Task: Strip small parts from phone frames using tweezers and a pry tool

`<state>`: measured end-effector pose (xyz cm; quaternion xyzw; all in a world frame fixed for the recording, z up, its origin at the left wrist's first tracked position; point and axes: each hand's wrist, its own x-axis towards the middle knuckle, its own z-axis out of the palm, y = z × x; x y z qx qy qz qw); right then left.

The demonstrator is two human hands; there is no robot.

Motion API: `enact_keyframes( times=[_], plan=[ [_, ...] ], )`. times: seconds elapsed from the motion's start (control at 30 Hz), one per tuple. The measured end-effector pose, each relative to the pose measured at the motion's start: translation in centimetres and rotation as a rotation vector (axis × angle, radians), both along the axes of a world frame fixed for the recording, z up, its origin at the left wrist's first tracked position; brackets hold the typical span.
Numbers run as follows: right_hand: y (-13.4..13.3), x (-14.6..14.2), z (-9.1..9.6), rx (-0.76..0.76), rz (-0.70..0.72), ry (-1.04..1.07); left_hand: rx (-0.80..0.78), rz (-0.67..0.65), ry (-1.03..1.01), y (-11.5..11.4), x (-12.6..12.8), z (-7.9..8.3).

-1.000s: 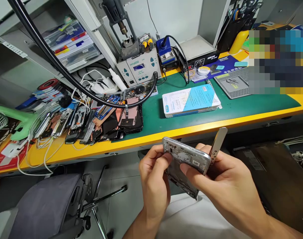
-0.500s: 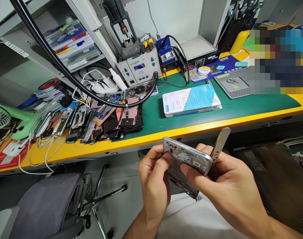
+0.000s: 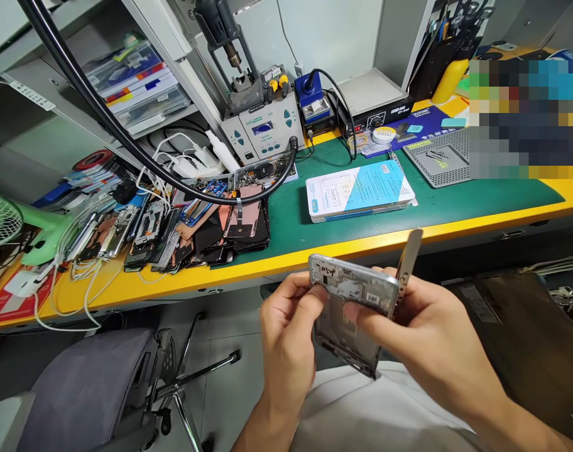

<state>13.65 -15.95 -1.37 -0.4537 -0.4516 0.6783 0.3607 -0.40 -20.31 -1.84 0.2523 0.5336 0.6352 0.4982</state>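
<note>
One phone frame (image 3: pixel 334 317), pinched by left hand (image 3: pixel 291 333) and right hand (image 3: pixel 421 329) holding tweezers (image 3: pixel 411 252), now tilts steeper, baring more interior.

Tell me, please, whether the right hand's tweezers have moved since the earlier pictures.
Yes: against the yellow bench edge, the tweezers sit slightly higher and farther left in view than half a second ago.

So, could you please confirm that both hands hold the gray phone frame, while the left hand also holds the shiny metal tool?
Not quite: the head view shows the shiny metal tool in the right hand, not the left hand. Both hands do hold the gray phone frame.
</note>
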Motion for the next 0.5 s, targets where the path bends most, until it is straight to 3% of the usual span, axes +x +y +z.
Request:
enact_keyframes(
  times=[0.17, 0.23, 0.33, 0.4, 0.5],
  plan=[
    [2.7, 0.8, 0.1, -0.324, 0.191, 0.356, 0.062, -0.183, 0.002, 0.0, -0.7, 1.0],
    [3.1, 0.6, 0.2, -0.357, 0.253, 0.398, 0.051, -0.184, 0.039, -0.1, -0.6, 1.2],
    [3.4, 0.5, -0.1, -0.282, 0.273, 0.404, 0.001, -0.113, 0.191, -0.5, -0.2, 1.2],
    [3.8, 0.9, -0.2, -0.197, 0.137, 0.421, -0.037, -0.061, 0.285, -0.7, 0.0, 1.2],
    [4.6, 2.1, 0.3, 0.027, -0.235, 0.518, -0.056, -0.005, 0.379, -0.9, 0.1, 1.2]
  ],
)
